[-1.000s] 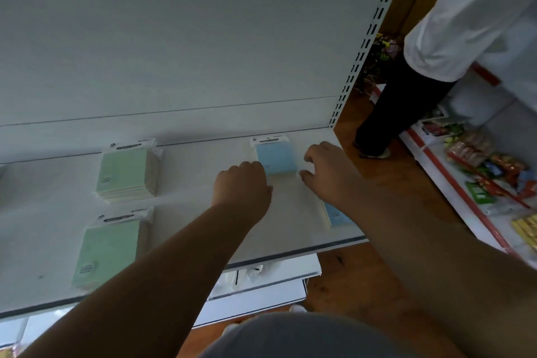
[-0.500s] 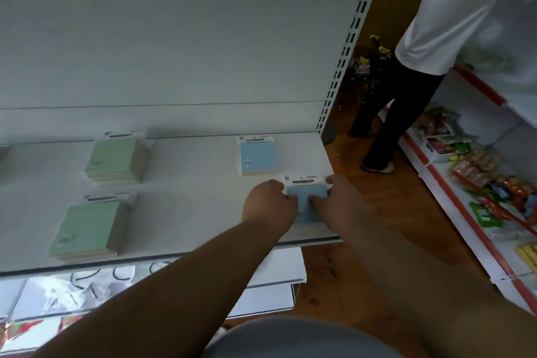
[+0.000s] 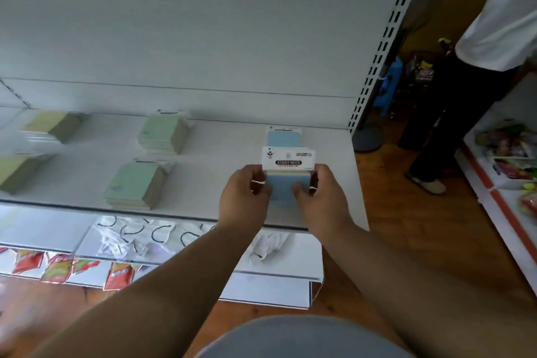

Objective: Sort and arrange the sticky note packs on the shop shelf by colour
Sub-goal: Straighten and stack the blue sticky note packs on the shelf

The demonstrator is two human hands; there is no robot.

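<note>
My left hand and my right hand grip a blue sticky note pack from both sides, its white "STICKY NOTE" header tilted up above the front right of the white shelf. Another blue pack lies flat behind it near the back wall. Two green stacks sit in the middle, one at the back and one at the front. Two yellowish stacks lie at the left, blurred.
Below the shelf, a lower shelf holds white masks and red snack packets. A person in a white shirt stands on the wooden floor at the right, beside another shelf with goods. A slotted upright ends the shelf.
Both hands came from the back blue pack to the front one and raised it off the shelf, header tilted up. The view shifted right to left, bringing yellowish stacks into sight.
</note>
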